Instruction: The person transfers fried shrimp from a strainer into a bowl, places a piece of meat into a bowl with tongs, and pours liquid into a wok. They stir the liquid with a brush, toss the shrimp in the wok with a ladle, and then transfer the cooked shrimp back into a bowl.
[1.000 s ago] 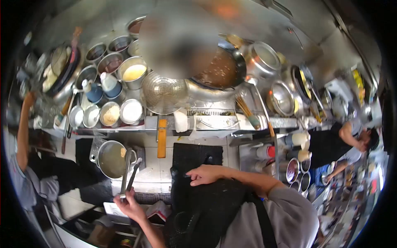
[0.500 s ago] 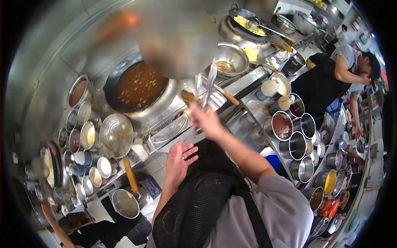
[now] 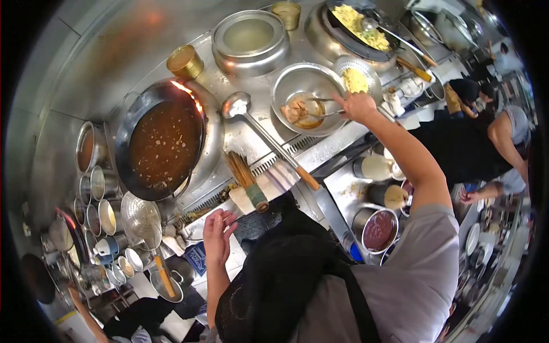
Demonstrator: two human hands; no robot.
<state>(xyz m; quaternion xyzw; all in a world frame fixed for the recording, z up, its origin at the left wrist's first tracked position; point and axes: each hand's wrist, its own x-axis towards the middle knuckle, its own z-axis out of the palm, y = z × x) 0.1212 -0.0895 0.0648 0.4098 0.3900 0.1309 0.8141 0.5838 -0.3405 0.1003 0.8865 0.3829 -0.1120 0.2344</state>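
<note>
My right hand [image 3: 357, 107] is closed on metal tongs [image 3: 328, 115], whose tips reach into a wide steel bowl [image 3: 280, 86]. Pieces of cooked-looking food [image 3: 297, 110] lie in brown liquid at the bottom of that bowl. My left hand [image 3: 218, 235] is empty, raised in front of the counter with its fingers loosely bent and apart. Closest to it are a bamboo brush [image 3: 247, 178] on a folded cloth and a wire-mesh strainer [image 3: 140, 217]. A ladle [image 3: 266, 137] with a wooden handle rests between the bowl and the wok.
Flames lick the rim of a wok [image 3: 163, 148] of brown liquid at left. A second wok [image 3: 366, 31] holds yellow food, beside a perforated strainer [image 3: 355, 80]. Seasoning pots [image 3: 107, 216] stand at left, a pot of red sauce [image 3: 380, 230] at right. A co-worker [image 3: 452, 146] stands at right.
My right hand has moved forward and right, bringing the tongs into the steel bowl. A large blurred round shape has left the view above the stove. The view has shifted, and flames now show at the wok.
</note>
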